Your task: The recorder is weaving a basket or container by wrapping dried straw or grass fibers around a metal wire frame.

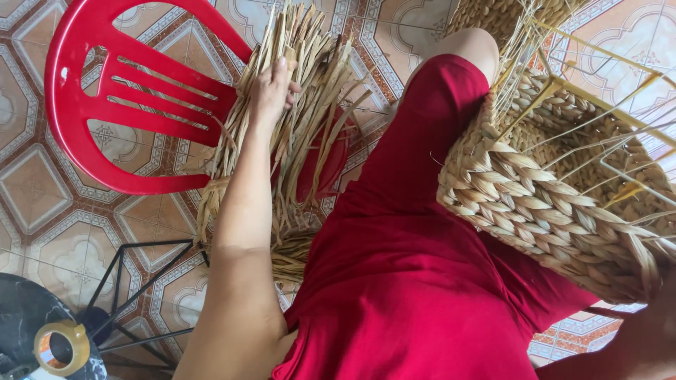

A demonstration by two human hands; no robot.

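Note:
My left hand (pixel 273 88) reaches out over a bundle of dried straw-coloured reed strips (pixel 310 84) that lies across a red plastic chair (pixel 105 105). Its fingers curl around some of the strips near the top of the pile. A half-woven basket (pixel 542 204) of thick braided fibre on a thin yellow wire frame rests on my right thigh, over my red garment. My right hand (pixel 651 338) shows only partly at the bottom right corner, under the basket's lower edge; its grip is hidden.
Patterned floor tiles (pixel 35 190) run under everything. A dark round table with black metal legs (pixel 141 281) stands at the bottom left, with a roll of tape (pixel 62 346) on it. Loose wire ends and strips stick out of the basket at the right.

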